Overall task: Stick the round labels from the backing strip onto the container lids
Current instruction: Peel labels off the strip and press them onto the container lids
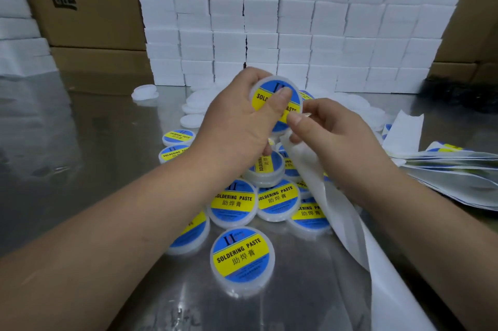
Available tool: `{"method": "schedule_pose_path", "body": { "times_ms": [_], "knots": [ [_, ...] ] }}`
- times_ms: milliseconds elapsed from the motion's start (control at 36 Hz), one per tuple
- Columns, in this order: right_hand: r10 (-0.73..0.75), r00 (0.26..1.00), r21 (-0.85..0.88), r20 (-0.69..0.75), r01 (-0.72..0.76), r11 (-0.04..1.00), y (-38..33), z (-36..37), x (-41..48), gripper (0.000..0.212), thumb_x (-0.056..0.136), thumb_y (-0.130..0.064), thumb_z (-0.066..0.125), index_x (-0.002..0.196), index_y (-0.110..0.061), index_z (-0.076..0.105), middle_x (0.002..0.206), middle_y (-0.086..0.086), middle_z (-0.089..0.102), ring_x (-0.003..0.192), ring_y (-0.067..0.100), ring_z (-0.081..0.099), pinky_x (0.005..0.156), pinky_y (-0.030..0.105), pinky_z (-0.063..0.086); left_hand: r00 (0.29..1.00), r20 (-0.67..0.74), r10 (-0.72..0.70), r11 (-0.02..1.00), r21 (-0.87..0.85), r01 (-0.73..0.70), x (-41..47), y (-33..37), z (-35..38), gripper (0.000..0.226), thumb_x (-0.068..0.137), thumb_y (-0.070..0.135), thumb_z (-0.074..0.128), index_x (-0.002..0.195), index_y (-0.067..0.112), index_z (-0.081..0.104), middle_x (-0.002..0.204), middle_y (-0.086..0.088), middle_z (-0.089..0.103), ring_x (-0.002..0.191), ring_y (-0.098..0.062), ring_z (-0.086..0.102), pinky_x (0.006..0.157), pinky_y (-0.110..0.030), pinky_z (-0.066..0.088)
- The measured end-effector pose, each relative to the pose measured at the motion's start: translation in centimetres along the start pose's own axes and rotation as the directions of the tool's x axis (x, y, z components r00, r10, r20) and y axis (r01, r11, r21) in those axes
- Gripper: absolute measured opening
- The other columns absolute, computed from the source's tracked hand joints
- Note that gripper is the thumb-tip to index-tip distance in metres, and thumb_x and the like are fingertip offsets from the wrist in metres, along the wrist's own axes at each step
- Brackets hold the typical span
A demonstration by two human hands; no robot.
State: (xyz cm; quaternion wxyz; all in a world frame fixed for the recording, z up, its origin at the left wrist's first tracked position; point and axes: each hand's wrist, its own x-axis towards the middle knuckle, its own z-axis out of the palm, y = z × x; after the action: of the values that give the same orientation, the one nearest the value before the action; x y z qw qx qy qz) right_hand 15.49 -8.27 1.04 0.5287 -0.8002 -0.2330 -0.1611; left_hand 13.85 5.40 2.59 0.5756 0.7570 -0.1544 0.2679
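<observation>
My left hand (237, 126) grips a round white container (269, 88) tilted towards me, thumb pressed on its blue-and-yellow "Soldering Paste" label. My right hand (331, 128) sits just right of it; its thumb and forefinger touch the label's lower right edge while the other fingers hold the white backing strip (347, 225), which trails down to the bottom right. Below the hands, several labelled containers (242, 258) lie heaped on the metal table. Plain white unlabelled lids (192, 108) lie behind the hands.
A wall of stacked white boxes (291, 21) stands at the back, with cardboard cartons (80, 2) to the left. Sheets of labels (452, 171) are piled at the right. The shiny metal table (80, 142) spreads out on the left.
</observation>
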Motion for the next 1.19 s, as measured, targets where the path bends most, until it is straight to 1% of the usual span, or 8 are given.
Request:
{"method": "schedule_pose_path", "body": {
  "times_ms": [111,250,333,500,750,861,1000,1194],
  "knots": [
    [-0.058,0.998,-0.056,0.025,0.059,0.997,-0.3,0.3,-0.1,0.047,0.076,-0.047,0.053,0.091,-0.004,0.059,0.088,0.019,0.064,0.083,0.03,0.059,0.073,0.042,0.048,1.0,0.016,-0.026,0.996,0.091,0.024,0.1,-0.4,0.3,0.019,0.092,0.037,0.049,0.074,0.032,0.048,0.048,0.017,0.053,0.037,0.003,0.048,0.038,-0.01,0.033],
    [-0.07,0.995,-0.065,0.065,0.074,0.995,0.0,0.7,-0.2,0.029,0.085,-0.041,0.05,0.076,-0.014,0.057,0.072,0.0,0.063,0.075,0.016,0.059,0.074,0.033,0.046,0.999,0.021,-0.042,0.972,0.23,0.036,0.3,-0.8,0.3,0.026,0.095,0.042,0.04,0.073,0.028,0.047,0.047,0.012,0.051,0.04,0.003,0.047,0.044,-0.014,0.035],
    [-0.079,0.995,-0.091,0.053,0.084,0.992,0.1,0.6,-0.1,0.035,0.089,-0.039,0.05,0.081,-0.006,0.058,0.074,0.008,0.064,0.077,0.024,0.06,0.076,0.041,0.048,0.996,0.045,-0.077,0.967,0.245,0.063,0.2,-0.6,0.3,0.03,0.096,0.042,0.037,0.073,0.025,0.046,0.046,0.01,0.051,0.036,0.001,0.047,0.043,-0.015,0.036],
    [-0.062,0.997,-0.148,-0.052,0.054,0.987,-0.1,0.0,0.0,0.053,0.092,-0.047,0.045,0.064,-0.004,0.057,0.05,-0.007,0.053,0.05,0.006,0.04,0.056,0.03,0.036,0.993,0.114,-0.026,0.933,0.36,-0.017,-0.4,-0.5,0.5,0.04,0.095,0.045,0.031,0.084,0.011,0.049,0.064,-0.002,0.05,0.066,-0.023,0.056,0.065,-0.037,0.044],
    [-0.053,0.998,-0.241,-0.021,0.046,0.969,0.0,0.1,0.0,0.053,0.094,-0.046,0.034,0.064,-0.011,0.06,0.05,-0.012,0.058,0.057,0.009,0.051,0.065,0.032,0.042,0.992,0.079,0.096,0.821,0.557,-0.124,-0.3,-0.8,0.3,0.037,0.092,0.049,0.023,0.084,0.02,0.044,0.065,0.005,0.045,0.075,-0.025,0.048,0.063,-0.034,0.035],
    [-0.011,0.996,-0.146,-0.092,-0.003,0.989,0.3,0.0,0.0,0.053,0.097,-0.043,0.032,0.057,-0.022,0.059,0.055,-0.017,0.061,0.054,-0.004,0.052,0.054,0.01,0.036,0.99,0.027,0.14,0.799,0.587,-0.129,0.0,-0.8,-0.4,0.033,0.095,0.046,0.027,0.084,0.02,0.045,0.065,0.005,0.045,0.074,-0.025,0.046,0.06,-0.033,0.029],
    [-0.017,0.986,-0.056,-0.164,0.008,0.998,0.3,-0.3,0.3,0.025,0.092,-0.024,0.045,0.074,-0.034,0.059,0.064,-0.016,0.061,0.056,-0.008,0.051,0.049,0.004,0.033,0.998,-0.071,0.0,0.846,0.532,0.038,1.1,-0.9,-1.7,0.041,0.099,0.04,0.028,0.067,0.017,0.042,0.064,0.001,0.044,0.07,-0.022,0.042,0.06,-0.032,0.027],
    [-0.105,0.99,-0.064,-0.094,0.099,0.993,0.0,-0.2,0.2,0.05,0.076,0.003,0.041,0.09,-0.044,0.048,0.084,-0.023,0.057,0.065,-0.01,0.048,0.06,0.005,0.034,0.974,-0.013,-0.228,0.672,0.722,0.167,1.7,-1.8,-2.2,0.039,0.098,0.037,0.027,0.066,0.02,0.039,0.087,-0.018,0.053,0.092,-0.037,0.052,0.078,-0.04,0.04]
  ]
}}
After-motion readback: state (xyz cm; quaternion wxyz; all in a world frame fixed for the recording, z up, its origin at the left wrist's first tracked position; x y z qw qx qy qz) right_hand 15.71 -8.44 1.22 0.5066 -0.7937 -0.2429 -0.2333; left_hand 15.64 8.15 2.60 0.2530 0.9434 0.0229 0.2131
